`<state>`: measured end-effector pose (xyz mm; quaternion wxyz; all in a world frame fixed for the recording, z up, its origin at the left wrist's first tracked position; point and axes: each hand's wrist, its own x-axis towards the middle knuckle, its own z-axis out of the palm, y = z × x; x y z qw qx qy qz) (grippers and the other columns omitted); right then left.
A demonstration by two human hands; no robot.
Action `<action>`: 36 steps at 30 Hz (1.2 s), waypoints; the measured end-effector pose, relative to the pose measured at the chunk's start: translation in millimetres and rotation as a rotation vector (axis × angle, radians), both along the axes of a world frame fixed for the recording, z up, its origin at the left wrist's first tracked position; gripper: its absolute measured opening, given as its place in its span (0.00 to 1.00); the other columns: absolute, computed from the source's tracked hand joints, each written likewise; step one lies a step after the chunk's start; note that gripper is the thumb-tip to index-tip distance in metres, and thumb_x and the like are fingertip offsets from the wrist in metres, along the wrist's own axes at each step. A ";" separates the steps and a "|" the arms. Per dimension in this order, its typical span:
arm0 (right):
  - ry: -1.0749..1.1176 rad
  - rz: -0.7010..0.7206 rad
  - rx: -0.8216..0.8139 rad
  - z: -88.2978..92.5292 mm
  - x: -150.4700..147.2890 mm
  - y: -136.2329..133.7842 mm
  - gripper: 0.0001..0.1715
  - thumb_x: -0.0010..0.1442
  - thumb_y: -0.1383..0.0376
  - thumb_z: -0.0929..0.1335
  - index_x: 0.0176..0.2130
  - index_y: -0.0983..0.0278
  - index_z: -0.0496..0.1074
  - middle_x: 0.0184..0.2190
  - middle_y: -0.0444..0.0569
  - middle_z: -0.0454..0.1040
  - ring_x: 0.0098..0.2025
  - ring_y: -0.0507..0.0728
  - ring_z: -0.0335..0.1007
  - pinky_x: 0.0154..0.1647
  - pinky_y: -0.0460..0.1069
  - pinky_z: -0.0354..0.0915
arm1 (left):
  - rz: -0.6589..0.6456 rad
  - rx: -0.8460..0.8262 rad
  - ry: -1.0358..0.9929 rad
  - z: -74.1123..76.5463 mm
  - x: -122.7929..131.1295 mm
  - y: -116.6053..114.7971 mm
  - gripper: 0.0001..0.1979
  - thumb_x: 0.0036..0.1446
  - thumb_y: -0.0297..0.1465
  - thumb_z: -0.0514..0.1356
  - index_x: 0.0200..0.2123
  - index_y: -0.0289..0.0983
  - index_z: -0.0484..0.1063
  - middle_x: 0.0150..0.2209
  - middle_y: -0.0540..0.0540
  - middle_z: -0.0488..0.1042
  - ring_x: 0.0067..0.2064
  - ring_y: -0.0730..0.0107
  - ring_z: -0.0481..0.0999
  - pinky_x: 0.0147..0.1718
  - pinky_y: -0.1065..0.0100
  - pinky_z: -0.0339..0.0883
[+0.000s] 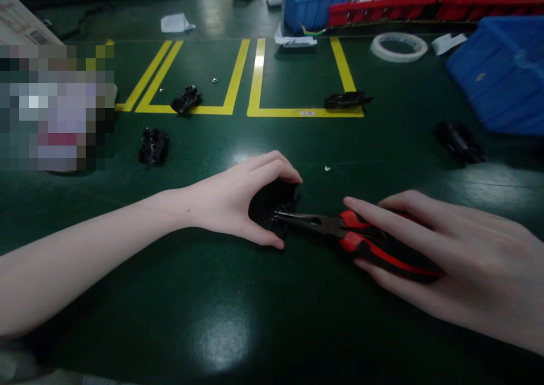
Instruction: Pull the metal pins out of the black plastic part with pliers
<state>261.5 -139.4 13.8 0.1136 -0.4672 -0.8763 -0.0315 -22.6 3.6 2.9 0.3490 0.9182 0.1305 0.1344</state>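
Observation:
My left hand point(238, 198) curls its thumb and fingers around a small black plastic part point(284, 197) on the green table, steadying it. My right hand point(454, 255) grips long-nose pliers point(327, 225) with red and black handles. The pliers' jaws point left, and their tips touch the black part or lie just over it, near a small shiny spot. Much of the part is dark and covered by my left hand, so its details cannot be made out.
More black plastic parts lie about: one left point(153, 146), one on yellow tape point(187, 99), another at right point(460, 141). Blue bins point(501, 73), a red rack point(391, 10) and a tape roll point(398, 47) stand toward the back. Small metal pieces point(215, 80) lie between tape lines.

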 end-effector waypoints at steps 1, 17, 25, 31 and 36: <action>0.002 -0.004 0.001 -0.1 -0.2 -0.1 0.29 0.67 0.53 0.61 0.64 0.57 0.64 0.43 0.52 0.73 0.30 0.57 0.73 0.26 0.53 0.69 | -0.001 0.001 0.001 -0.2 -0.1 0.2 0.36 0.48 0.46 0.73 0.55 0.36 0.65 0.53 0.39 0.70 0.54 0.53 0.71 0.52 0.56 0.70; -0.002 -0.001 -0.005 0.2 -3.4 0.0 0.29 0.68 0.54 0.61 0.64 0.59 0.64 0.44 0.53 0.73 0.31 0.57 0.72 0.27 0.53 0.68 | -0.010 0.023 -0.010 -0.2 0.7 0.5 0.35 0.48 0.44 0.73 0.54 0.33 0.66 0.52 0.39 0.70 0.53 0.56 0.71 0.50 0.58 0.70; -0.003 -0.001 -0.014 -0.7 -3.3 -1.7 0.28 0.68 0.54 0.60 0.64 0.57 0.63 0.43 0.52 0.73 0.31 0.56 0.72 0.27 0.52 0.68 | -0.007 0.028 -0.019 -1.1 0.8 0.3 0.36 0.48 0.48 0.72 0.54 0.35 0.66 0.52 0.39 0.70 0.53 0.55 0.71 0.50 0.56 0.71; -0.030 0.005 0.013 2.5 -3.9 -1.9 0.26 0.68 0.54 0.60 0.61 0.60 0.65 0.40 0.52 0.73 0.29 0.55 0.70 0.25 0.52 0.67 | -0.007 0.027 -0.031 -1.4 0.7 0.6 0.36 0.48 0.48 0.71 0.54 0.35 0.66 0.52 0.38 0.70 0.53 0.53 0.71 0.51 0.56 0.71; -0.058 0.018 0.067 0.4 0.6 -4.5 0.26 0.67 0.54 0.62 0.61 0.58 0.66 0.40 0.51 0.73 0.27 0.54 0.69 0.24 0.52 0.66 | -0.015 0.028 -0.039 -3.6 -0.2 1.8 0.35 0.49 0.45 0.71 0.56 0.37 0.67 0.54 0.38 0.71 0.55 0.51 0.72 0.52 0.54 0.70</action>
